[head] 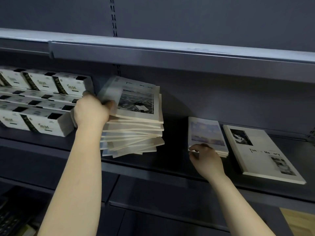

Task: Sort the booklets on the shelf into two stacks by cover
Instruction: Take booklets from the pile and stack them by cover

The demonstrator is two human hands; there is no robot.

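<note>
A tall, uneven pile of booklets [134, 138] stands on the dark shelf [170, 169], left of centre. My left hand [92, 111] grips the left edge of the top booklet [134, 99], which shows a black-and-white photo and is tilted up. To the right lies a low stack with a pale sky-photo cover [207, 133]. My right hand [207, 159] rests its fingertips on that stack's near edge, fingers apart. Further right lies a white booklet [260, 154] with a black-and-white cover.
White cartons [39, 103] with dark bands fill the shelf's left side, right beside my left hand. An upper shelf edge [170, 55] overhangs the booklets. A lower shelf [153, 193] runs beneath. A tan surface [300, 223] shows at the bottom right.
</note>
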